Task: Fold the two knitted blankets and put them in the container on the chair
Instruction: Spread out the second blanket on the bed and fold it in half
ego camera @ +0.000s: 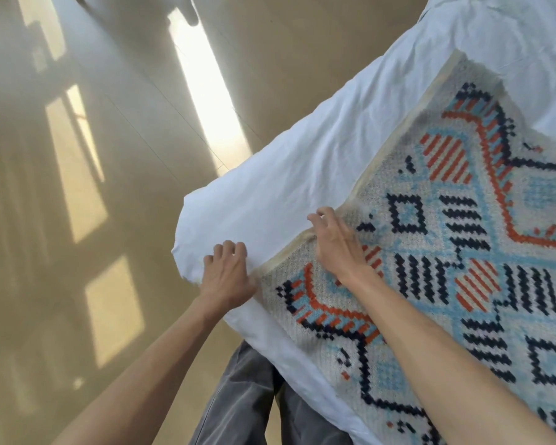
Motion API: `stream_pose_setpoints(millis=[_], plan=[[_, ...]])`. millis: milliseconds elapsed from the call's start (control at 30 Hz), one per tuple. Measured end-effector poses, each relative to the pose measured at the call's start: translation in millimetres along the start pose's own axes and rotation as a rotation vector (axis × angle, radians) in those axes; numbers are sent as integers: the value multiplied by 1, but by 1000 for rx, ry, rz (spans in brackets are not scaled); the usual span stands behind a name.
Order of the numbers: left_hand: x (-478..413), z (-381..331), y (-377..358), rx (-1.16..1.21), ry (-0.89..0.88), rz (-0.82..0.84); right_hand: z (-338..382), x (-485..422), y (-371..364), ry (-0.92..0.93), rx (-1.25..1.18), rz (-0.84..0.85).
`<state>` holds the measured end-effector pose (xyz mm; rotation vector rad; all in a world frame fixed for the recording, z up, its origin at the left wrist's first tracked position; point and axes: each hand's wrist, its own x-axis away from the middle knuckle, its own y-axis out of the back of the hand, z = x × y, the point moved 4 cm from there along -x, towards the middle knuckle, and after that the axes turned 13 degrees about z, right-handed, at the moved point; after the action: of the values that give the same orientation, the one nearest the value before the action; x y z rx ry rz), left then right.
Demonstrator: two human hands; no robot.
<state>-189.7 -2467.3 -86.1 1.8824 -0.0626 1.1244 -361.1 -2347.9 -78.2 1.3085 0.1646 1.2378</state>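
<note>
Head view: blanket (pixel 446 252) seemingly lies beneath right fingers (pixel 330 219).

My right hand (pixel 334 242) curls over the corner of the knitted blanket (pixel 463 252). Left hand (pixel 228 274) just beside it, knuckles up on the white sheet (pixel 302 162).

Both bare forearms reach forward from the lower edge, roughly side by side. The left hand (pixel 228 274) lies knuckles up, fingers curled under — the right hand (pixel 337 242), a little farther ahead, has its fingers bent and spread, clawlike. Whether either grips anything cannot be told.
</note>
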Motion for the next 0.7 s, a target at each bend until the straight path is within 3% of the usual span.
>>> stream_pose_setpoints(millis=[100, 267, 467, 600, 700], plan=[[-8, -33, -5, 120, -111, 50, -8, -8, 1, -31, 21, 29], [-19, -48, -12, 92, -74, 99, -12, -23, -3, -115, 44, 153], [-38, -4, 31, 186, 59, -107, 23, -64, 34, 31, -61, -98], [-49, 1, 38, 141, 69, 37, 30, -71, 29, 14, -75, 20], [-56, -4, 41, 149, 39, 105, 21, -58, 24, 22, -110, -15]])
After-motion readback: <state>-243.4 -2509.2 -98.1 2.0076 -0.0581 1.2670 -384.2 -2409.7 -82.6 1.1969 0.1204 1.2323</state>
